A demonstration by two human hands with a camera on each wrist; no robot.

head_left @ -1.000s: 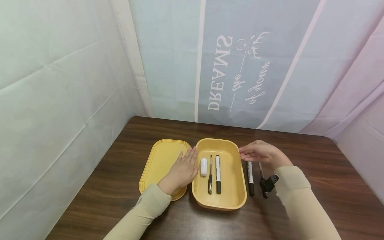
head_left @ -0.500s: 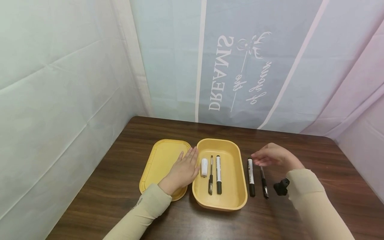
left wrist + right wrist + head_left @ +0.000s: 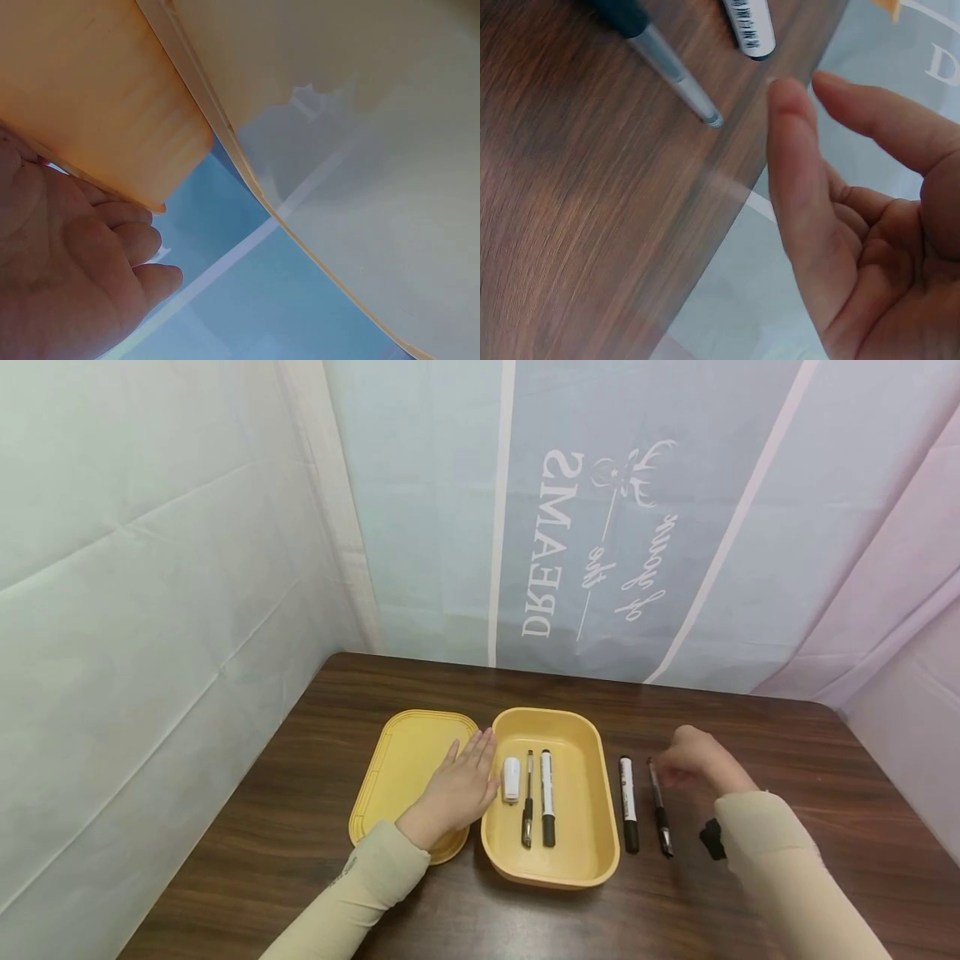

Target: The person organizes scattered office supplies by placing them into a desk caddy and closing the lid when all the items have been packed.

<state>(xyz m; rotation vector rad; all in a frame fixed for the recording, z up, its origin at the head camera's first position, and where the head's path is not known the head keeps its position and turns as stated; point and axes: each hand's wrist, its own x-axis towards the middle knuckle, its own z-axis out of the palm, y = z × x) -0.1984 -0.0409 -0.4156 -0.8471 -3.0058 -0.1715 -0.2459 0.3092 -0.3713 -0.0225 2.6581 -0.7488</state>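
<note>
My left hand [image 3: 453, 789] lies with straight fingers along the left wall of a yellow plastic box [image 3: 581, 827]; the left wrist view shows its fingertips at the box's edge. Inside the box are a small white stapler-like thing [image 3: 511, 779], a black-gripped pen [image 3: 527, 814] and a white marker with a black cap [image 3: 547, 793]. My right hand [image 3: 697, 760] hovers by the upper end of a second pen [image 3: 662, 822] on the table. In the right wrist view, its thumb and index finger stand slightly apart with nothing between them, and the pen's clear end [image 3: 675, 71] is close by.
A second white marker [image 3: 628, 802] lies between the box and the loose pen. The yellow lid [image 3: 405, 760] lies flat left of the box, partly under my left forearm. A black device [image 3: 712, 839] sits at my right cuff. Behind the brown table [image 3: 420, 672] hangs a printed curtain.
My right hand has moved right, from the box's right rim, past the loose marker, to the upper end of the loose pen. The left hand and the things in the box have stayed put.
</note>
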